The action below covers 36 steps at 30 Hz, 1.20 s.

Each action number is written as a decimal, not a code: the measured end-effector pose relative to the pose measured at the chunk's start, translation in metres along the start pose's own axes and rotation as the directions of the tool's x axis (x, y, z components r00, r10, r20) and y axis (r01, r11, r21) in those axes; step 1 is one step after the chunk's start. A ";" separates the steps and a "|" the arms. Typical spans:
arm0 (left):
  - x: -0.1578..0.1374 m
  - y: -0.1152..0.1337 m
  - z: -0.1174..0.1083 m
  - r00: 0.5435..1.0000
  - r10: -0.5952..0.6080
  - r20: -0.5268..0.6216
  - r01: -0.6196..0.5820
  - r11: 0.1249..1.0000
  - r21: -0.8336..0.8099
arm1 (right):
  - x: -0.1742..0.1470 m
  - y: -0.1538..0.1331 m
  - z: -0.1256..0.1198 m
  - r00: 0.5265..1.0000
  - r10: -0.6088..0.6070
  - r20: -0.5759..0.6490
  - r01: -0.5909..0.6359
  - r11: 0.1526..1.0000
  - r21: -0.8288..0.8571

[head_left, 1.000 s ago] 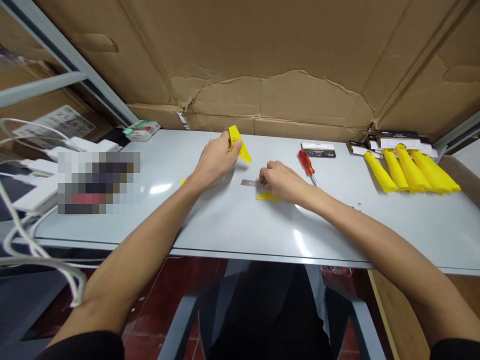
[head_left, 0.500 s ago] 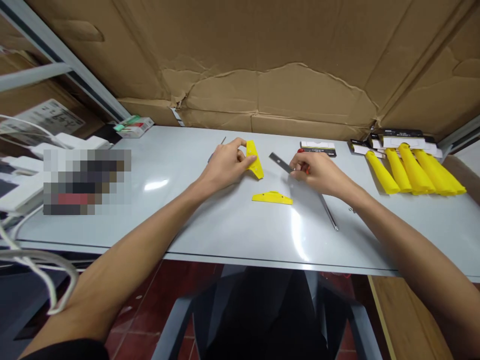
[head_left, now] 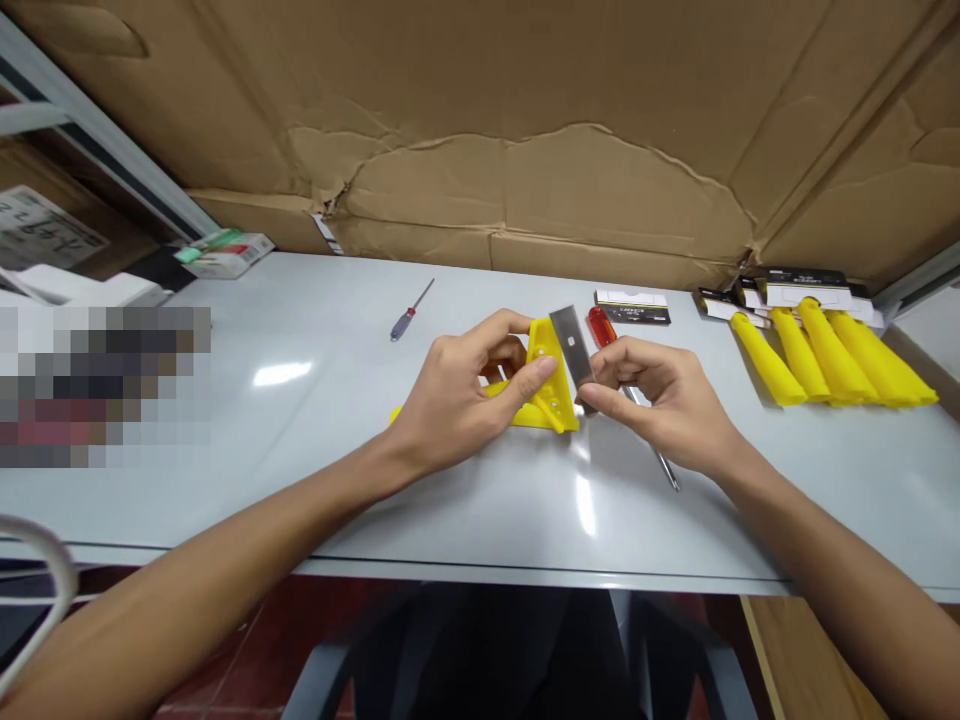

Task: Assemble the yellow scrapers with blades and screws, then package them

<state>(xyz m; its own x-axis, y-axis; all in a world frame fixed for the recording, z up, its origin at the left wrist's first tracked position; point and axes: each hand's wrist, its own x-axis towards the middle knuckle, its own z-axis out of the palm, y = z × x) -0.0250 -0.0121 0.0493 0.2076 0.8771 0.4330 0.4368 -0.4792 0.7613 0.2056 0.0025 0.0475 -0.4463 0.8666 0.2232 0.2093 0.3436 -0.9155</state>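
Observation:
My left hand [head_left: 480, 395] is closed around a yellow plastic scraper body [head_left: 556, 385]; its wide head with small holes points right, and a yellow tip shows left of the wrist. My right hand [head_left: 656, 395] pinches a flat grey metal blade [head_left: 574, 345] with a square hole, held tilted beside the yellow head. Whether blade and head touch, I cannot tell. Another yellow strip [head_left: 534, 414] shows beneath the head, partly hidden by my fingers. Behind my right hand lies a screwdriver [head_left: 600, 325] with a red handle, its steel shaft running toward the front edge.
A small screwdriver [head_left: 403, 323] with a greyish handle lies left of centre. A black-and-white packet [head_left: 634, 306] is at the back. Several yellow scraper handles [head_left: 832, 355] in black-and-white packaging lie at right. A small box [head_left: 227, 255] and a blurred patch are at left. Cardboard [head_left: 600, 200] lines the back.
Both hands have come closer together, and the blade now stands beside the yellow head, turned more upright. The small screwdriver behind my left hand has come into full view. The camera view has shifted slightly.

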 end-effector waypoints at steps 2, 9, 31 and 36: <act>-0.001 0.003 0.001 1.000 0.010 -0.018 -0.010 1.000 0.004 | -0.001 -0.002 0.002 1.000 -0.017 -0.004 0.017 1.000 -0.023; -0.002 0.005 0.003 0.999 -0.006 -0.048 0.005 1.000 -0.009 | -0.006 -0.004 0.008 0.997 -0.068 -0.023 0.067 0.997 -0.045; -0.004 0.008 0.001 0.992 0.090 -0.084 -0.085 0.994 0.062 | -0.008 -0.001 0.010 0.994 -0.105 -0.017 0.106 0.993 0.049; -0.004 0.007 0.002 0.994 0.067 -0.081 -0.063 0.996 0.055 | -0.008 0.000 0.011 0.993 -0.119 -0.026 0.120 0.991 0.054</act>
<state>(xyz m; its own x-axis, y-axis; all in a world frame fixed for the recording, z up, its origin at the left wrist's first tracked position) -0.0211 -0.0187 0.0524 0.1654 0.8376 0.5207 0.4706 -0.5310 0.7047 0.2002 -0.0086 0.0417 -0.4452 0.8288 0.3389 0.1067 0.4249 -0.8989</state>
